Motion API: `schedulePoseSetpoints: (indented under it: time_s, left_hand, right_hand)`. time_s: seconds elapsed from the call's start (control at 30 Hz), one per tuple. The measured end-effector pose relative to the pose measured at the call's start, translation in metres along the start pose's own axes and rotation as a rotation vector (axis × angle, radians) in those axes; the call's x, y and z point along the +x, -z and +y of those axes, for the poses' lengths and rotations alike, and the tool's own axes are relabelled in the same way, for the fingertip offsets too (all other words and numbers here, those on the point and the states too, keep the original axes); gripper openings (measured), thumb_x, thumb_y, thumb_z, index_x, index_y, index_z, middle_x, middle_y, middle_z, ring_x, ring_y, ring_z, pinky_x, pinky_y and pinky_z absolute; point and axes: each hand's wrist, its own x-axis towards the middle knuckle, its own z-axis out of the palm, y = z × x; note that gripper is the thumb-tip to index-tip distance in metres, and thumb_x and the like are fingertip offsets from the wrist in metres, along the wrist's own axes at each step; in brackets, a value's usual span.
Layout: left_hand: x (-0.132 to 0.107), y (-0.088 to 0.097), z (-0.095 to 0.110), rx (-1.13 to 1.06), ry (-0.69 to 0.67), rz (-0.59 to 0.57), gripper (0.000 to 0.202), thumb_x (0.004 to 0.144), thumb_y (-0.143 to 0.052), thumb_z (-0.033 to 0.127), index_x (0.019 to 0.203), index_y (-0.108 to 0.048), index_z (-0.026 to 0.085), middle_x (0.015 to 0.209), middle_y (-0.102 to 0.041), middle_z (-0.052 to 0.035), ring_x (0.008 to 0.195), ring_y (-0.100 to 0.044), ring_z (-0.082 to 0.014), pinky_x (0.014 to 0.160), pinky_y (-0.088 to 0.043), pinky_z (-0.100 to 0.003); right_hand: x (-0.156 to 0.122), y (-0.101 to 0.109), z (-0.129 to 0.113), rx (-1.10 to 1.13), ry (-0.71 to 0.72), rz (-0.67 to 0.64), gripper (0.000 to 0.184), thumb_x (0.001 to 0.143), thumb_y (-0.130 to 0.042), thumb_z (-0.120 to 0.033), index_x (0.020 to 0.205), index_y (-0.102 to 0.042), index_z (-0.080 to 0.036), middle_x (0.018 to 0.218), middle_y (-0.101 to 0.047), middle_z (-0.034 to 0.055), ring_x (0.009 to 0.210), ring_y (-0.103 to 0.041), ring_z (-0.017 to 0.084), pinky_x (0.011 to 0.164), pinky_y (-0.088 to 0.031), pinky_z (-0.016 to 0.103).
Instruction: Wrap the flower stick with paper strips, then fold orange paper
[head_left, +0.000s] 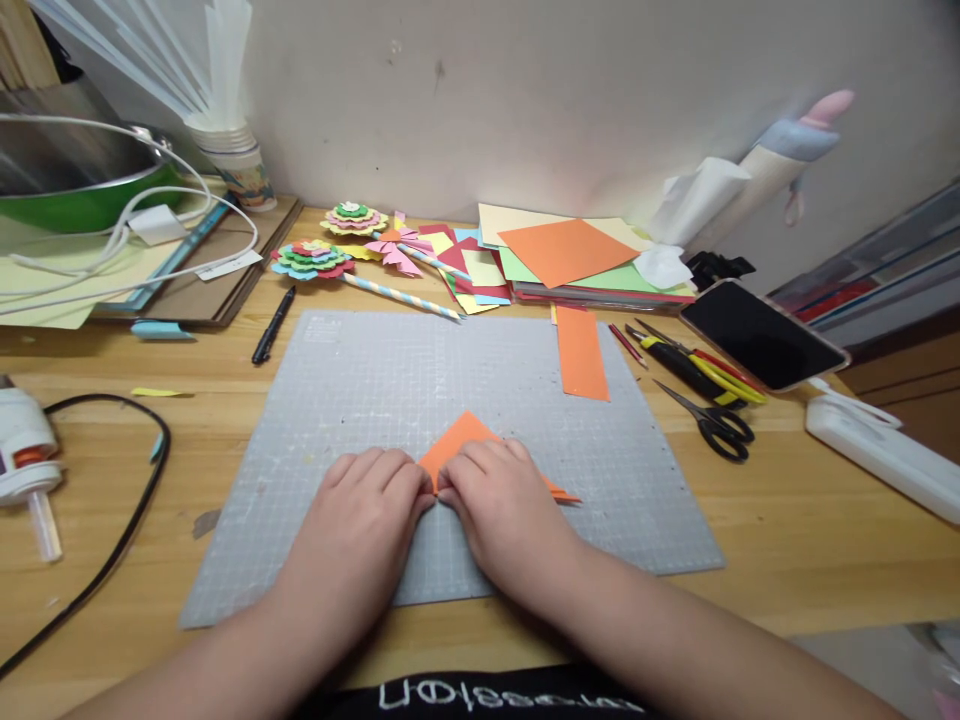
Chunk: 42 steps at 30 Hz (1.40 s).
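A folded orange paper (459, 440) lies on the grey cutting mat (390, 380), mostly covered by my hands. My left hand (367, 505) rests knuckles up with its fingers curled, the fingertips pressing the paper's left corner. My right hand (499, 500) lies over the paper's right part, fingers bent down and pressed on it. Both hands meet at the paper's near left edge. An orange paper tip (562, 493) sticks out to the right of my right hand.
An orange strip (581, 352) lies at the mat's far right. Behind it sit a stack of coloured paper (570, 255), paper flowers (315, 258), a black pen (272, 325), scissors (712, 420), a cutter (694, 370), a phone (761, 335) and a glue gun (26, 450) with its cable.
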Motion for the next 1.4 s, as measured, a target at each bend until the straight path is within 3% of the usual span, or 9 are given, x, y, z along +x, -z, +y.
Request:
schedulePoseSetpoints:
  time_s: [0.17,0.57,0.73,0.83,1.07,1.27,1.4]
  left_hand:
    - [-0.012,0.005,-0.01,-0.054,0.064,0.007,0.014,0.093,-0.046,0.024,0.085,-0.057,0.02,0.085,-0.061,-0.0024,0.081,-0.053,-0.022,0.075,-0.037,-0.039]
    - [-0.018,0.005,-0.008,0.095,-0.051,0.134,0.019,0.093,-0.042,0.018,0.084,-0.06,0.018,0.083,-0.063,-0.0051,0.079,-0.055,-0.0237,0.072,-0.037,-0.039]
    - [-0.011,0.005,-0.006,0.173,0.006,0.035,0.02,0.088,-0.043,0.013,0.077,-0.058,0.017,0.076,-0.061,-0.0064,0.073,-0.054,-0.0253,0.069,-0.037,-0.04]
    - [-0.006,0.007,-0.009,0.093,0.054,-0.01,0.019,0.089,-0.045,0.017,0.076,-0.058,0.019,0.077,-0.061,-0.0048,0.075,-0.054,-0.0243,0.071,-0.037,-0.039]
    - [-0.011,0.012,-0.021,-0.059,0.16,0.002,0.021,0.09,-0.049,0.033,0.077,-0.059,0.021,0.082,-0.059,-0.0023,0.08,-0.053,-0.0217,0.072,-0.034,-0.037]
    - [-0.01,0.011,-0.022,-0.008,0.183,-0.016,0.023,0.091,-0.047,0.033,0.076,-0.059,0.02,0.08,-0.058,-0.0041,0.08,-0.052,-0.0242,0.071,-0.032,-0.039]
    - [-0.008,0.012,-0.023,-0.016,0.173,-0.049,0.022,0.09,-0.047,0.032,0.076,-0.059,0.02,0.081,-0.06,-0.0041,0.081,-0.052,-0.0243,0.072,-0.033,-0.039]
  right_hand:
    - [-0.001,0.004,0.001,0.074,-0.012,-0.003,0.012,0.09,-0.052,-0.016,0.082,-0.061,-0.018,0.08,-0.062,0.0013,0.079,-0.052,0.018,0.077,-0.03,0.034]
    - [0.006,0.0,-0.012,0.086,0.069,0.014,0.016,0.09,-0.047,-0.013,0.082,-0.06,-0.016,0.083,-0.061,0.003,0.081,-0.05,0.018,0.074,-0.033,0.032]
    - [0.013,0.003,-0.015,-0.029,0.049,-0.049,0.014,0.087,-0.049,-0.011,0.08,-0.06,-0.015,0.081,-0.061,0.0044,0.078,-0.05,0.019,0.073,-0.033,0.033]
    - [0.015,0.003,-0.015,-0.041,0.043,-0.078,0.013,0.087,-0.05,-0.012,0.08,-0.06,-0.016,0.081,-0.062,0.0043,0.077,-0.051,0.019,0.073,-0.032,0.034]
    - [0.014,0.003,-0.012,0.079,0.024,-0.073,0.012,0.089,-0.051,-0.013,0.084,-0.061,-0.017,0.086,-0.065,0.0034,0.085,-0.054,0.018,0.076,-0.033,0.032]
    - [0.015,0.003,-0.012,0.086,-0.002,-0.051,0.01,0.087,-0.056,-0.016,0.079,-0.061,-0.017,0.082,-0.066,0.0011,0.081,-0.055,0.017,0.073,-0.03,0.033]
    - [0.011,0.012,-0.006,0.129,-0.115,-0.013,0.016,0.085,-0.065,-0.027,0.071,-0.061,-0.019,0.077,-0.066,-0.0024,0.078,-0.055,0.017,0.072,-0.027,0.034]
